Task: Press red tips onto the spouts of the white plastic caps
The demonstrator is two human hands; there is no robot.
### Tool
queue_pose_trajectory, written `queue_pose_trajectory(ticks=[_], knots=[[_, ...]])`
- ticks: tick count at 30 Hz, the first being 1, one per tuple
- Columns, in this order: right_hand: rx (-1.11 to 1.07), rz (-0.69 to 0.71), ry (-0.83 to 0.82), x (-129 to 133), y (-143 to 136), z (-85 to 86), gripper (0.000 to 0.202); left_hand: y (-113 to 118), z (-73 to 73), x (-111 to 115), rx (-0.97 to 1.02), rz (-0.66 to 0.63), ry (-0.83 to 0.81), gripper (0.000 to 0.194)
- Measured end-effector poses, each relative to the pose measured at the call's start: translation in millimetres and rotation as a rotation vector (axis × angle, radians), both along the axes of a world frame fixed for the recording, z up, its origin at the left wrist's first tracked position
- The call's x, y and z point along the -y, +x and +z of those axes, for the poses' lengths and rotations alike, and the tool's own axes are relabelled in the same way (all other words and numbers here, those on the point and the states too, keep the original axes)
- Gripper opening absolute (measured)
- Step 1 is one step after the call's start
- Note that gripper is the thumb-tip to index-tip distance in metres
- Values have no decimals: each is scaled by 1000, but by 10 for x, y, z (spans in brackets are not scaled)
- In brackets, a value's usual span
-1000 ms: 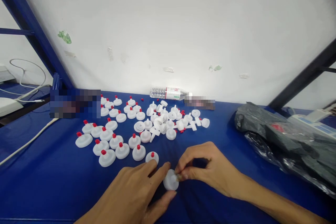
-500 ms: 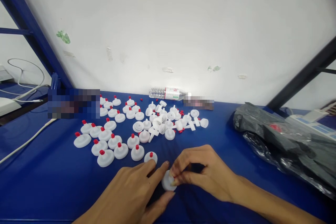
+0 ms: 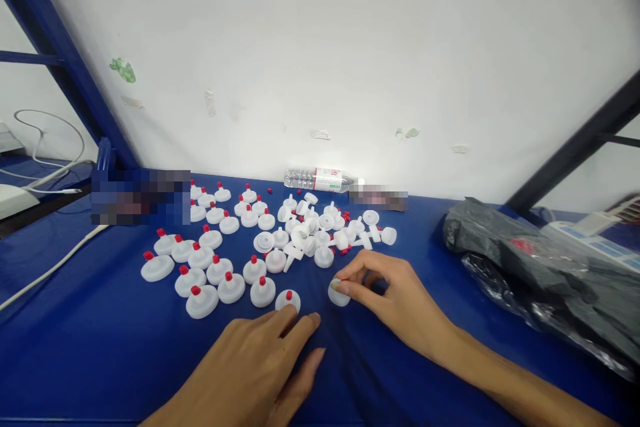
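Observation:
My right hand [image 3: 405, 297] pinches a round white spout cap [image 3: 339, 296] between thumb and fingers, its top hidden by the fingertips. My left hand [image 3: 260, 353] rests low over the blue table with nothing in it, thumb apart from the fingers. Just beyond its knuckles sits a white spout cap with a red tip [image 3: 288, 301]. Several more red-tipped caps [image 3: 202, 303] stand upright in loose rows on the left. In the middle lies a heap of white spout caps without red tips [image 3: 300, 233], with small red tips [image 3: 347, 216] scattered among them.
A clear plastic bottle [image 3: 320, 179] lies against the white wall [image 3: 320, 47]. On the right is a crumpled grey plastic bag [image 3: 530, 280], with a blue-and-white object behind it. A white cable [image 3: 50, 273] runs along the left of the blue table [image 3: 90, 353]. Blue frame posts slant at both sides.
My right hand has moved forward and slightly right with the white spout cap, away from my left hand. The left hand stays in place, its fingers no longer around the cap.

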State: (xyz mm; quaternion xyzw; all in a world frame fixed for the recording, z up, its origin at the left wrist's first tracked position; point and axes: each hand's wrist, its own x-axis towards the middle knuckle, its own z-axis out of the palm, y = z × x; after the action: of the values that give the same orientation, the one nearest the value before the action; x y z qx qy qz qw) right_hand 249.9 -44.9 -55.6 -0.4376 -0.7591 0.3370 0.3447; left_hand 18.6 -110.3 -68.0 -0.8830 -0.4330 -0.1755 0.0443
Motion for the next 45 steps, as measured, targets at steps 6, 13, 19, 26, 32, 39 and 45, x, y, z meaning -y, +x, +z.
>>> queue_pose_trajectory(ticks=[6,13,19,26,32,39,45], knots=[[14,110,-69,3,-7,20,27,-22,-50,16,31,-20,25,30],[79,-71,152,-33,104,98,35,-5,13,-12,25,-23,-25,31],[109,-114,204,-50,142,88,36,-25,-46,3,17,-14,-13,32],[203,-255,452,-217,360,139,23,-46,-49,21,-8,-24,-6,33],[443,-273,596,-418,530,34,25,-32,-25,-9,-11,-40,-10,33],[560,-200,588,-439,536,-44,25,-12,-47,-39,24,-55,54,34],[356,-276,578,-330,513,144,18,-12,29,-19,25,-61,62,34]])
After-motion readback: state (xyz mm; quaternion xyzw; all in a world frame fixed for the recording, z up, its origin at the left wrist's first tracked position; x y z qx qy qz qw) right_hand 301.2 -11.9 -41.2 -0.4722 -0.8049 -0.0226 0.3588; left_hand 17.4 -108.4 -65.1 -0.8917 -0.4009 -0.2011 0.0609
